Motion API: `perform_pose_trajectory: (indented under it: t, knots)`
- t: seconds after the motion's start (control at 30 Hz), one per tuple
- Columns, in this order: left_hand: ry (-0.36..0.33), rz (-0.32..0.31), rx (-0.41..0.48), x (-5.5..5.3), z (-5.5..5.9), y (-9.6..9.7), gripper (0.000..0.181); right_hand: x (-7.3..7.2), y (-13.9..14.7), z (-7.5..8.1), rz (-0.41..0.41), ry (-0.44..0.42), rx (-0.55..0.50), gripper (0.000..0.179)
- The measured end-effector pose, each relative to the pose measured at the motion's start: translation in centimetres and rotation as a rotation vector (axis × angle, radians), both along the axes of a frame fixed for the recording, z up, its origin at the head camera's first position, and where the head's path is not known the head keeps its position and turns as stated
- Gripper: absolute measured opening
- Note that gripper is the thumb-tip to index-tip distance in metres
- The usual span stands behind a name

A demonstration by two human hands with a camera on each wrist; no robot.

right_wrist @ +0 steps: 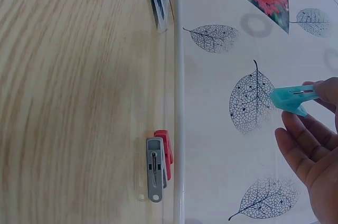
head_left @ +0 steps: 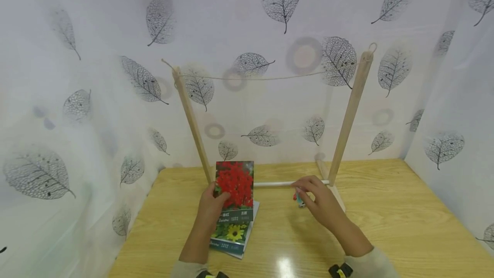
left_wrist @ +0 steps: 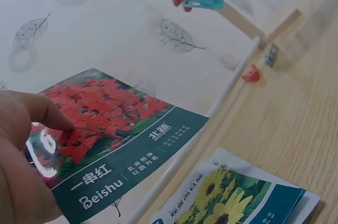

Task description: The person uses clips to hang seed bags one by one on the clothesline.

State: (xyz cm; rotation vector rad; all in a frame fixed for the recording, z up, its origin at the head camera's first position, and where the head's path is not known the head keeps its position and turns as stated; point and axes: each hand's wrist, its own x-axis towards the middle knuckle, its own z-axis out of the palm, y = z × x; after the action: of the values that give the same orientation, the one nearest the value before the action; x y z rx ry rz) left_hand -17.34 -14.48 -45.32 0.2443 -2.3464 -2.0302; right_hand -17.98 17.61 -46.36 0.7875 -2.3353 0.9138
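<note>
My left hand (head_left: pixel 211 205) holds a seed packet (head_left: pixel 235 183) with red flowers on it, thumb on its front, raised above the table. Below it lie more packets, the top one a yellow-flower seed packet (head_left: pixel 234 231). In the right wrist view, a teal clothespin (right_wrist: pixel 293 97) is pinched between the thumb and fingers of my right hand (right_wrist: pixel 317 145), off the table. Beneath that hand, a grey clothespin (right_wrist: pixel 155 168) and a red clothespin (right_wrist: pixel 168 152) lie side by side on the table near the white rod.
A wooden frame stands on the table (head_left: pixel 378 209), with a left post (head_left: pixel 193 128) and a right post (head_left: pixel 351 119). A thin string (head_left: pixel 266 79) spans their tops; a white rod (head_left: pixel 274 183) joins them low down. Leaf-patterned curtain (head_left: pixel 247 12) surrounds the back and sides.
</note>
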Motion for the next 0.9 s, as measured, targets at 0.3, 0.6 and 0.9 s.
perform_pose_trajectory:
  t: [0.3,0.6,0.9]
  knots:
    - [-0.005,0.006,0.002,-0.2,0.0,-0.3,0.043,-0.1,0.0,0.8,0.001,0.056,0.027,0.028]
    - [-0.028,0.006,0.012,-0.4,0.5,-0.6,0.042,-0.2,0.1,1.6,-0.002,0.101,0.021,0.026]
    - [0.011,-0.004,0.047,-0.5,0.8,-0.5,0.041,-0.5,0.2,2.5,0.011,0.104,0.002,0.028]
